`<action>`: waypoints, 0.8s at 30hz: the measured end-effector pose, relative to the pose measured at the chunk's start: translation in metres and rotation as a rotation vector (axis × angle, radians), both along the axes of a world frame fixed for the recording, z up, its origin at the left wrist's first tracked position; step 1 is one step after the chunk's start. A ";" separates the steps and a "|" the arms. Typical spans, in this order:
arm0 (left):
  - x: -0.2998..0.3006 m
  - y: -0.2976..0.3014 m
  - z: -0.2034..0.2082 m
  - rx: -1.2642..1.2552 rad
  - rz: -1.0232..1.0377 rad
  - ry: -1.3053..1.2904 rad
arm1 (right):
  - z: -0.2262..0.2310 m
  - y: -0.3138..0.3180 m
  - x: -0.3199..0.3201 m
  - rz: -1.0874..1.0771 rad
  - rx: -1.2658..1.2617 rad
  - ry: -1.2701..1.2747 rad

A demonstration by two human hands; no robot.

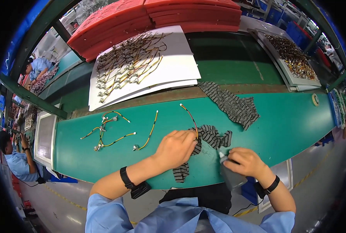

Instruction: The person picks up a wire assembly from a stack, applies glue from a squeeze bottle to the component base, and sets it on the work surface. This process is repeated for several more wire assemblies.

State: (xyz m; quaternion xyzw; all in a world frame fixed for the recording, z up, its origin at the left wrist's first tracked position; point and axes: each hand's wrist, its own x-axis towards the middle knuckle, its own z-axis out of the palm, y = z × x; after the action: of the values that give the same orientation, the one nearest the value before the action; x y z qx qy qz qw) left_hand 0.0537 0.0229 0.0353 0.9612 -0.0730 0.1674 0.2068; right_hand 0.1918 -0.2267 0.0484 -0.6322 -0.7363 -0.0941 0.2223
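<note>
The thin wire lead (191,117) is held in the left grip (177,146). Its wires look red, dark and some yellow, and a small white connector sits on the far end. The lead bends slightly and points away from the person; its near end is hidden by the fingers. In the right grip (246,162) is a greyish, translucent bottle (232,178) with a white, narrow nozzle. It is tilted, nozzle upward and to the left, near the striped cloth (212,138). This grey cloth with dark stripes lies crumpled on the green counter (281,132), partly beneath the left grip.
</note>
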 end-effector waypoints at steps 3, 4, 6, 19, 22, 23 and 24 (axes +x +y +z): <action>0.000 0.004 0.006 -0.083 0.048 0.132 | -0.009 -0.014 -0.006 0.078 0.023 -0.020; -0.001 0.007 0.006 -0.133 0.045 0.134 | -0.015 -0.020 -0.009 -0.012 0.113 0.121; -0.001 0.013 0.011 -0.234 0.031 0.141 | -0.027 -0.030 -0.011 -0.197 0.289 0.410; 0.080 0.123 0.114 0.094 -0.106 -0.062 | -0.042 -0.037 0.001 -0.445 0.429 0.706; 0.113 0.143 0.125 0.214 -0.169 0.011 | -0.040 -0.039 0.002 -0.428 0.388 0.693; 0.125 0.156 0.121 0.203 -0.174 0.017 | -0.039 -0.035 0.002 -0.438 0.378 0.697; 0.136 0.166 0.122 0.269 -0.168 0.006 | -0.034 -0.034 0.002 -0.456 0.376 0.673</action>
State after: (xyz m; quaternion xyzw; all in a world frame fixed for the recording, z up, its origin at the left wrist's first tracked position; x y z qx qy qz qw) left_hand 0.1893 0.1888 0.1575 0.9711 -0.1745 0.1355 0.0898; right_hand 0.1934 -0.2605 0.0140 -0.7223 -0.4349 -0.0622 0.5341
